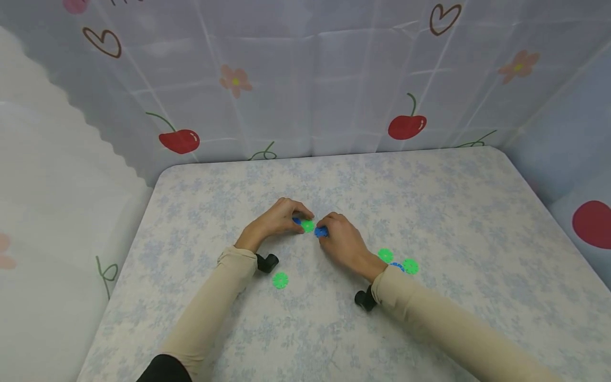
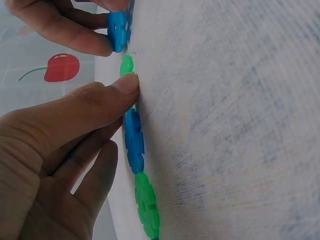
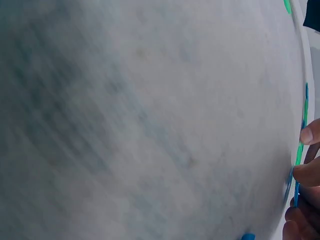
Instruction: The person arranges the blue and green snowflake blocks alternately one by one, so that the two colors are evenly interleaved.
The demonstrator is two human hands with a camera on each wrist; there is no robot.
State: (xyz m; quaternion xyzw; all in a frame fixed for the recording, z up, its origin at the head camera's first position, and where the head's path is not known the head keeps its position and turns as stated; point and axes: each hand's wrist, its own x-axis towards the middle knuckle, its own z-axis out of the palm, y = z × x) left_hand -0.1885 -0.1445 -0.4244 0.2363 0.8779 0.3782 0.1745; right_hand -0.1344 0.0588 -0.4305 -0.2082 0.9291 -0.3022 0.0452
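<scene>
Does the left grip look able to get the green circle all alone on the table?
Probably yes, if the left grip lets go of the pinched green circle. The lone green circle lies uncovered, and nothing seems to block it.

We see smooth, faintly glossy plastic in the bright green notched disc point(image 2: 147, 205) and the blue notched disc point(image 2: 134, 140). The pale, blue-mottled bench point(image 1: 329, 323) looks matt and woven to us, the beige sleeves point(image 1: 207, 307) matt cloth, the printed white curtain point(image 1: 310, 106) creased, slightly shiny sheeting.
</scene>
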